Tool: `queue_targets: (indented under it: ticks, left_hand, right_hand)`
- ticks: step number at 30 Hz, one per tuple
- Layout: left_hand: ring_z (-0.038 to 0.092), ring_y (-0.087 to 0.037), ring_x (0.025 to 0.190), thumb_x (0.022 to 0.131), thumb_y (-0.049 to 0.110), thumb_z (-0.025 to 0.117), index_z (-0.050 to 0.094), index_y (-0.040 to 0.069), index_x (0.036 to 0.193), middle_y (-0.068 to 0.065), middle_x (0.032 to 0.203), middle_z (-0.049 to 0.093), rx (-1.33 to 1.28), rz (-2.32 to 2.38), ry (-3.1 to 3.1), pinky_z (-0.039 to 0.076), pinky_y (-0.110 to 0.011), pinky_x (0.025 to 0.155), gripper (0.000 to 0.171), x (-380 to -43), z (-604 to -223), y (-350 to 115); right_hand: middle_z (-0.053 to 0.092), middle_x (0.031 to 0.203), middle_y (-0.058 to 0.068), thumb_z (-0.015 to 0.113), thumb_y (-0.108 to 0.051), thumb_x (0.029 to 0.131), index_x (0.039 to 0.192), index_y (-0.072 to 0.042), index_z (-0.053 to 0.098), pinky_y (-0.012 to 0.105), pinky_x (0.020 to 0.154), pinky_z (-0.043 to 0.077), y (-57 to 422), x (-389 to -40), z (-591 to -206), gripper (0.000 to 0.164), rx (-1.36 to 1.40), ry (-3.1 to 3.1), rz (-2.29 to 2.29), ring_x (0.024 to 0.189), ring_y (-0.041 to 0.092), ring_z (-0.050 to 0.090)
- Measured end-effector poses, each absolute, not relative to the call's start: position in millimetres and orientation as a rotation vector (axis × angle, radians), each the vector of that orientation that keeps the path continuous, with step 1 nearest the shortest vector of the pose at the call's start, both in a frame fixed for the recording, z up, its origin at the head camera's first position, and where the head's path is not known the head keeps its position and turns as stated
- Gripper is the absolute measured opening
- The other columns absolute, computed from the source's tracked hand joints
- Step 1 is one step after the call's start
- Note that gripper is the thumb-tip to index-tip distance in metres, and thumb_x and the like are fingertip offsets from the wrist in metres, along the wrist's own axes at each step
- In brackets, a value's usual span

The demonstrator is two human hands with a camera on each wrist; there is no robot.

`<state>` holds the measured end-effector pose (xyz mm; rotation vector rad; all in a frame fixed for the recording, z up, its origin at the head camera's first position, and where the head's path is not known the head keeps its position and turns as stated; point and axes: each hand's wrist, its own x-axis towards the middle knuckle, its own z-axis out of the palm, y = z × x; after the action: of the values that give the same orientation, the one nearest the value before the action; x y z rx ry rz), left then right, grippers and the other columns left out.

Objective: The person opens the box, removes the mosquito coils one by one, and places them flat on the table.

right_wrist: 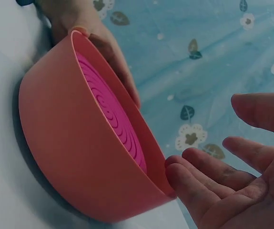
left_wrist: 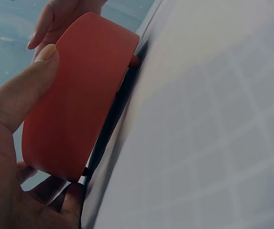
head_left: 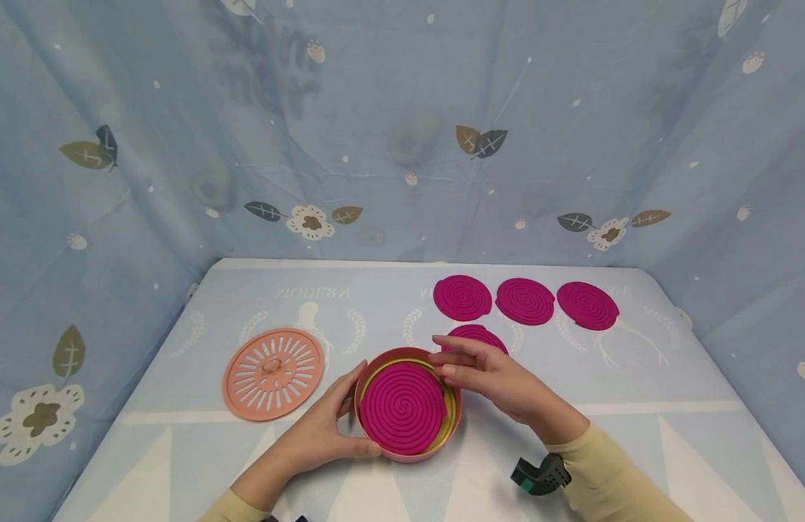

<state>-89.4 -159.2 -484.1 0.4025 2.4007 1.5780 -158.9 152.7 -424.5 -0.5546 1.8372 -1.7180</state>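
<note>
A round salmon-pink mosquito coil box stands on the table at front centre, with short feet showing beneath it in the left wrist view. Inside lies a magenta mosquito coil, flat over a yellow inner layer that shows along its right side. My left hand grips the box from the left, thumb at the near side and fingers round the far side. My right hand is at the box's far right rim, fingers loosely extended and holding nothing, fingertips right by the edge.
A slotted salmon-pink lid with a small ring lies left of the box. Behind my right hand is a partly covered magenta coil. Three more coils, including the middle one, lie in a row at the back right. A patterned curtain hangs behind the table.
</note>
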Motion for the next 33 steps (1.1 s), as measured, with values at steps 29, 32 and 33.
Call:
queue_targets:
  ticks: [29,32,33]
  left_hand:
    - [0.040,-0.010,0.137,0.064,0.043,0.093,0.018,0.022,0.160,0.007,0.157,0.028,0.418,1.584,2.392,0.035,-0.031,0.113,0.123,-90.1,-485.9,-160.1]
    - [0.040,-0.011,0.137,0.065,0.042,0.093,0.018,0.021,0.160,0.006,0.157,0.027,0.421,1.589,2.387,0.035,-0.031,0.113,0.123,-89.7,-485.8,-160.1]
    - [0.040,-0.011,0.137,0.065,0.042,0.093,0.018,0.021,0.160,0.006,0.157,0.028,0.421,1.591,2.387,0.035,-0.031,0.113,0.122,-89.7,-485.8,-160.1]
  right_hand:
    - [0.057,0.136,0.012,0.063,-0.030,0.098,0.150,-0.014,0.042,0.041,0.103,0.049,132.6,-161.8,-422.3,0.058,-0.627,2.023,-1.471,0.124,0.026,0.054]
    - [0.055,0.136,0.014,0.063,-0.028,0.098,0.151,-0.018,0.039,0.041,0.104,0.048,133.8,-162.1,-422.8,0.059,-0.607,1.988,-1.508,0.124,0.027,0.055]
    - [0.055,0.136,0.014,0.063,-0.028,0.098,0.152,-0.019,0.038,0.040,0.104,0.048,133.9,-162.1,-422.7,0.060,-0.601,1.976,-1.522,0.124,0.027,0.055]
